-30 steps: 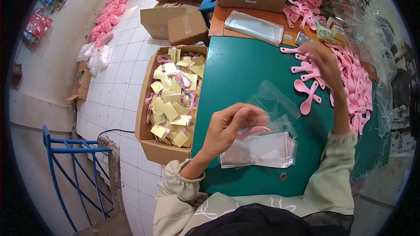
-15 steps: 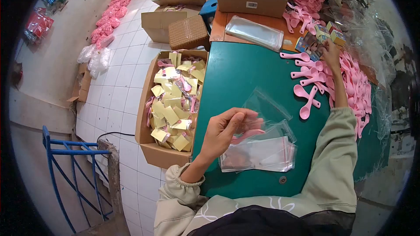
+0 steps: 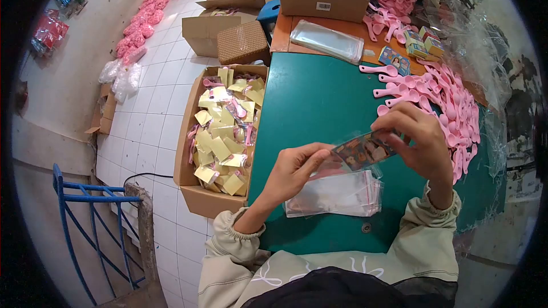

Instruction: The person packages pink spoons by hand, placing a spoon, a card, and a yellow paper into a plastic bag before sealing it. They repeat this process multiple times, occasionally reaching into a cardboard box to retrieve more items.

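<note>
My left hand [image 3: 290, 172] pinches a thin clear plastic bag [image 3: 331, 165] between thumb and fingers. A printed picture card [image 3: 363, 152], dark with orange patches, is gripped at its right end by my right hand [image 3: 421, 137]. The card's left end overlaps the bag, close by my left fingertips. Beneath both hands, a stack of clear bags [image 3: 334, 198] lies on the green tabletop [image 3: 311, 97]. Beyond my right hand spreads a heap of pink measuring spoons [image 3: 454, 108].
At left stands a carton [image 3: 197, 202] filled with spoon packets backed by yellow cards. Toward the back are more clear bags [image 3: 328, 41], printed card stacks [image 3: 422, 44], a loose card [image 3: 394, 60] and a brown box [image 3: 322, 3]. Crumpled plastic [image 3: 476, 51] lies at right.
My right hand has come back from the card stacks with a card, bringing it to the bag in my left hand. My left fingers have closed more on the bag.
</note>
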`<state>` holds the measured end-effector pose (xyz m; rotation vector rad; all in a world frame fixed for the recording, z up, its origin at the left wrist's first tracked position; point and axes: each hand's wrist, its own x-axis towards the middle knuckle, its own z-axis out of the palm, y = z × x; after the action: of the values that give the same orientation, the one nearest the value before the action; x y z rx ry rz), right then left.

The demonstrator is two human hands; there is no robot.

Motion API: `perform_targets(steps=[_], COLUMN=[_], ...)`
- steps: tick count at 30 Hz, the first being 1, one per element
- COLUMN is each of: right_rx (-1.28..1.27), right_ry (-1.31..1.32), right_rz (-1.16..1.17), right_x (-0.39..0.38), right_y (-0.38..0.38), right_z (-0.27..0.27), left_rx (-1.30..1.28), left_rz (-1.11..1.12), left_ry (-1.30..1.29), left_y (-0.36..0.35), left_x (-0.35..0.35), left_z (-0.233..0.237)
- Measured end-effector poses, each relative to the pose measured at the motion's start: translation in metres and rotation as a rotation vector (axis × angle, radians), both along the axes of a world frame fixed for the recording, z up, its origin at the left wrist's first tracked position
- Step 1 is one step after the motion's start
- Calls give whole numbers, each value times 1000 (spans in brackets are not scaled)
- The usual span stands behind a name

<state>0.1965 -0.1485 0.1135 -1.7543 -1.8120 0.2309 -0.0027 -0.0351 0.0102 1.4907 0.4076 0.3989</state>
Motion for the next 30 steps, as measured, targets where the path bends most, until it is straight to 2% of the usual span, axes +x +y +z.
perform_targets(steps=[2, 5, 8, 11, 14, 15, 17, 20, 21, 23, 26, 30], right_rx=[-60, -183, -372, -271, -226, -213, -294, -383, -410, -432, -537, -627], right_ry=[31, 72, 169, -36, 188, 267, 330, 398, 421, 601, 763, 876], right_rz=[64, 149, 183, 129, 205, 224, 102, -62, -116, -67, -54, -127], right_x=[-4, -10, -13, -21, -21, -20, -19, -10, -7, -6, -1, -14], right_y=[-3, -5, -3, -8, -7, -8, -14, -22, -25, -29, -39, -46], right_z=[-5, -10, -28, -37, -52, -57, -52, -52, -53, -58, -67, -56], left_rx=[60, 153, 92, 158, 293, 305, 332, 288, 181, -41, -115, -196], left_rz=[-47, -73, -148, -93, 4, -43, -138, -336, -332, -318, -231, -256], left_ry=[81, -84, 29, 98, 160, 197, 268, 155, 132, 91, 82, 82], left_y=[-3, -10, -14, -18, -22, -20, -12, 6, 6, 2, -3, -7], left_x=[-2, 2, 0, -1, 2, 0, -8, -25, -29, -36, -40, -41], left_z=[2, -1, 18, 24, 13, 14, 17, -9, -9, -6, -6, 1])
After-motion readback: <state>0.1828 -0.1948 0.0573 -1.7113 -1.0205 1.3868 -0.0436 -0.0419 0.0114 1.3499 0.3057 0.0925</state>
